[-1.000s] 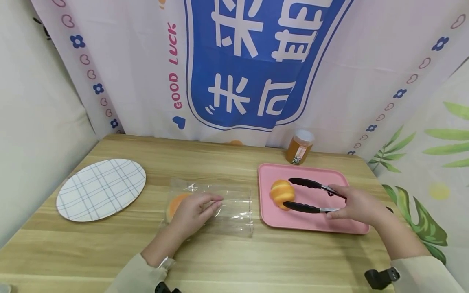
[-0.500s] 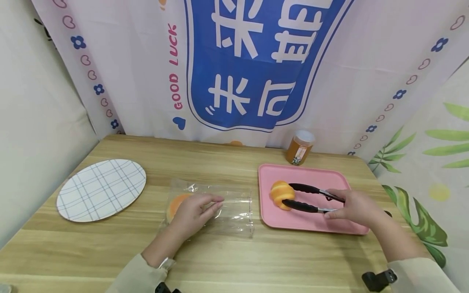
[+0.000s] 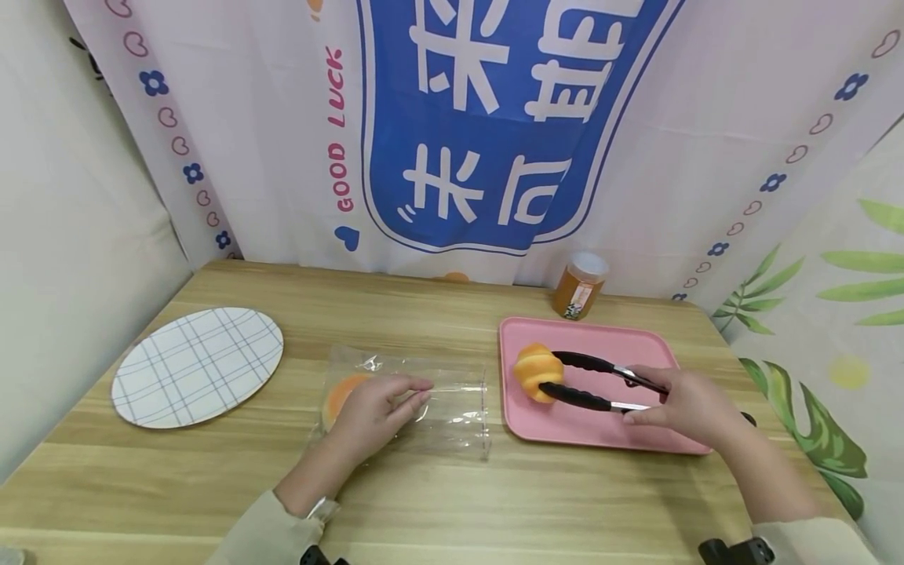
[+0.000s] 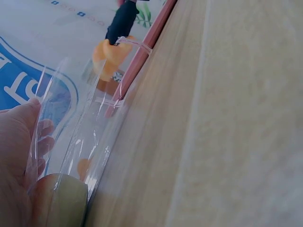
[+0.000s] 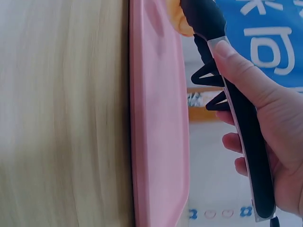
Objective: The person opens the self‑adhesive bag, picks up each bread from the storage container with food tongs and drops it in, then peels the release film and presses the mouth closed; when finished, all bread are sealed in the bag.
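Observation:
At the table's middle, my left hand (image 3: 373, 416) pinches the upper film of a clear plastic bag (image 3: 452, 416); in the left wrist view the bag (image 4: 66, 127) stands raised and spread. A round orange-topped bun (image 3: 344, 396) sits inside it, partly covered by the hand. My right hand (image 3: 688, 400) grips black-and-silver tongs (image 3: 582, 397) over the pink tray (image 3: 607, 433). Between the tong tips is a ridged golden croissant-shaped roll (image 3: 535, 370). From the right wrist, the roll (image 5: 179, 18) shows only in part, apart from the tray's surface.
A jar of amber contents with a whitish lid (image 3: 581, 284) stands behind the tray. An oval white checked placemat (image 3: 198, 367) lies at the left of the wooden table (image 3: 438, 518). A printed curtain (image 3: 282, 157) hangs along the back edge.
The tongs have closed around the roll, then it has shifted slightly left and up with them. My left hand and the bag have stayed in place.

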`<state>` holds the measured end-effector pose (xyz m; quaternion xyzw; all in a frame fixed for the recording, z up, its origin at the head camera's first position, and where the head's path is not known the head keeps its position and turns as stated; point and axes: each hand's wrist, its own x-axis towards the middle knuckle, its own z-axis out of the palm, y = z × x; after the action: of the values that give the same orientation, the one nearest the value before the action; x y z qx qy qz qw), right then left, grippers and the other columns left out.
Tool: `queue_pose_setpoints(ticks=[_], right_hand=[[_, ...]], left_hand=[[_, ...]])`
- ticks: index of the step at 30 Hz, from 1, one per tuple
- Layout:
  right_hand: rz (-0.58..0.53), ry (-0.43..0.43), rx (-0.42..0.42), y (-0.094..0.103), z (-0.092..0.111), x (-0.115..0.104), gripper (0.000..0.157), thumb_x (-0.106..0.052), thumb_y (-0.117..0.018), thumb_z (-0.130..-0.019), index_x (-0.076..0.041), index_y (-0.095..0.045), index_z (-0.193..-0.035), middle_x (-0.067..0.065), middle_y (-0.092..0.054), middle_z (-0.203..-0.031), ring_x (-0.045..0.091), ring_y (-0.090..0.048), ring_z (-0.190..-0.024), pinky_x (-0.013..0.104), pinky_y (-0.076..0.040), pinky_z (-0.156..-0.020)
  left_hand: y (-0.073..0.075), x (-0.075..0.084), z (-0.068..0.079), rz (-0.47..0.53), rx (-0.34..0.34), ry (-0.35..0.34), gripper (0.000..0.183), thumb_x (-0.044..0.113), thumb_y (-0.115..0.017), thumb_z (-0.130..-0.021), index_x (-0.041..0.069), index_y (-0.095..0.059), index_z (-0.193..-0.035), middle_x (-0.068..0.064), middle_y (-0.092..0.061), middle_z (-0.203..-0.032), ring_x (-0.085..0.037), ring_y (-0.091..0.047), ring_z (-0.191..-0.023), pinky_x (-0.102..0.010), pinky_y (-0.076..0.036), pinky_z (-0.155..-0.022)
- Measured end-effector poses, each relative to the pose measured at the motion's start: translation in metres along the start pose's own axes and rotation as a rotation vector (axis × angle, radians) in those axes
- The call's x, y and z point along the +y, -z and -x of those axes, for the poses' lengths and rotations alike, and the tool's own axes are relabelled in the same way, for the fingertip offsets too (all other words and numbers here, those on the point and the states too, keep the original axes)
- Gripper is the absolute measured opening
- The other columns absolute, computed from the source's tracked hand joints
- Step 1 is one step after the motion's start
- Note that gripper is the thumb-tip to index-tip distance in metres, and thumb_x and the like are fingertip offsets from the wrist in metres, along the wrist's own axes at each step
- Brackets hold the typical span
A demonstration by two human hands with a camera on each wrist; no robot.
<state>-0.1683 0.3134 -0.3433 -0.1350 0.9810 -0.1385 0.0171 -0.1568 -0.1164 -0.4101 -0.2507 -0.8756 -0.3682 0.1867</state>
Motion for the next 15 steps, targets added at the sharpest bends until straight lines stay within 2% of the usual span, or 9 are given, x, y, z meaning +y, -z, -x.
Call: queue_pose_setpoints(ticks=[1, 6, 8, 12, 15], right_hand=[[-0.008, 0.001, -0.002, 0.0, 0.0, -0.002, 0.083, -0.054, -0.083, -0.069, -0.007, -0.06, -0.133, 0.01, -0.072, -0.102, 0.024, -0.064, -0.085, 0.038, -0.053, -0.069], [-0.008, 0.031, -0.027, -0.001, 0.001, -0.021, 0.083, -0.056, -0.082, -0.068, -0.009, -0.06, -0.133, 0.007, -0.071, -0.107, 0.016, -0.059, -0.083, 0.031, -0.049, -0.067], [0.003, 0.063, -0.029, -0.002, 0.0, -0.029, 0.081, -0.055, -0.083, -0.068, -0.01, -0.061, -0.132, 0.009, -0.07, -0.12, 0.018, -0.06, -0.089, 0.035, -0.051, -0.072], [0.033, 0.124, -0.03, -0.004, -0.004, -0.042, 0.076, -0.05, -0.085, -0.068, -0.012, -0.063, -0.13, 0.006, -0.071, -0.118, 0.016, -0.06, -0.089, 0.034, -0.051, -0.072], [0.059, 0.154, -0.034, -0.005, -0.007, -0.05, 0.074, -0.05, -0.085, -0.068, -0.014, -0.064, -0.129, 0.005, -0.071, -0.118, 0.02, -0.066, -0.097, 0.039, -0.056, -0.077]], left_hand=[[0.0, 0.0, 0.0, 0.0, 0.0, -0.001, 0.014, 0.019, -0.07, -0.091, 0.011, -0.075, -0.1, 0.0, -0.077, -0.1, -0.018, -0.073, -0.096, -0.037, -0.06, -0.085], [-0.001, 0.0, 0.0, 0.002, 0.002, 0.001, 0.013, 0.019, -0.07, -0.091, 0.01, -0.075, -0.1, 0.0, -0.077, -0.1, -0.019, -0.073, -0.096, -0.037, -0.06, -0.085], [0.0, 0.0, 0.0, 0.001, 0.002, 0.002, 0.013, 0.019, -0.07, -0.091, 0.01, -0.075, -0.1, 0.0, -0.077, -0.1, -0.019, -0.073, -0.096, -0.037, -0.06, -0.085], [0.0, 0.0, 0.0, -0.001, 0.001, 0.002, 0.013, 0.019, -0.07, -0.091, 0.011, -0.075, -0.1, 0.0, -0.077, -0.1, -0.019, -0.073, -0.097, -0.038, -0.06, -0.086], [0.0, 0.001, 0.0, -0.004, 0.001, 0.002, 0.013, 0.019, -0.069, -0.091, 0.011, -0.075, -0.1, 0.0, -0.077, -0.101, -0.019, -0.073, -0.097, -0.038, -0.059, -0.086]])
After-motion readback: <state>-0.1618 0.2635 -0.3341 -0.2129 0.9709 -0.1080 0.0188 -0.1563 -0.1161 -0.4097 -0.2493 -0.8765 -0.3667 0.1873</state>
